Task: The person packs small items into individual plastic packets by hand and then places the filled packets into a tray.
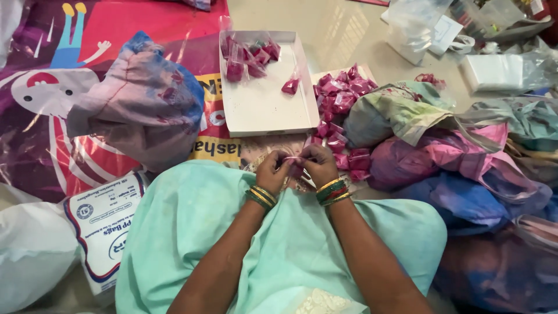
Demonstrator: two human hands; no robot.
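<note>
The person sits on a pale tiled floor [343, 35] spread with a bright printed mat [116, 35]. Both hands meet over the mint-green lap — the left hand [273, 170] and right hand [318, 164] each pinched shut on one small pink packet [293, 160] between them. Just ahead lie a heap of pink packets [340, 96] and a shallow white box [261, 99] — stained cloth bundles [139, 104] crowd both sides.

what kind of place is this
Probably a home floor used for packing coloured powder: small pink-filled plastic packets, a shallow white cardboard tray, and stained cloth sacks around the seated person.
</note>
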